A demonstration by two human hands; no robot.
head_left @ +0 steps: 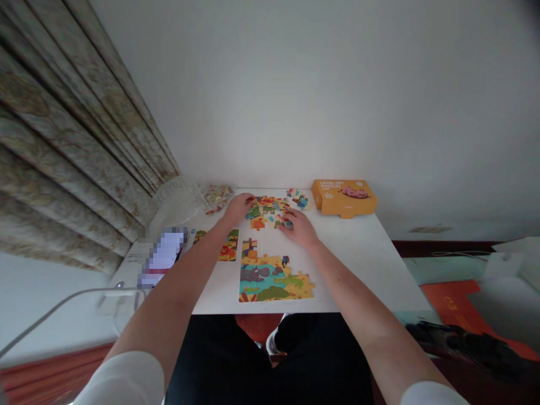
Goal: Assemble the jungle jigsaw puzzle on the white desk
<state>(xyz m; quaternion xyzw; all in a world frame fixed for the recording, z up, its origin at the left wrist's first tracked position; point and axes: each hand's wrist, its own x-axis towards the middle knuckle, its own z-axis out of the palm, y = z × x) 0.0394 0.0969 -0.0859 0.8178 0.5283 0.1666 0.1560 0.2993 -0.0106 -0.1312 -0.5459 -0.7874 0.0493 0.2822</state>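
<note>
1. Head view: the left hand [238,207] lies palm down at the 9 o'clock edge of the loose puzzle pieces [270,211], fingers spread flat and touching them; it is not clamped on any piece that I can make out.
2. Right hand [300,228] rests at the pile's 4 o'clock side, fingers curled together over a small dark piece; whether that piece is pinched or only covered cannot be told.
3. Those loose pieces sit far back on the white table [363,253], between both hands, roughly at 12 o'clock from the person.
4. Nearer, at 6 o'clock from the pile, lies the joined puzzle section [272,277] with a hippo and crocodile; a smaller joined strip [229,247] lies at its 10 o'clock.
5. An orange box [343,197] stands at 2 o'clock from the pile, well apart; a few more pieces [298,198] lie between it and the pile.
6. A phone [163,254] sits at the table's 9 o'clock edge, with a white cable [50,312] beside it.
7. Risk, as I judge it: both forearms pass over or beside the joined work, so a dragged wrist could pull the joined puzzle section apart, and a sweep of the flat left hand could push pieces off the back edge.
</note>
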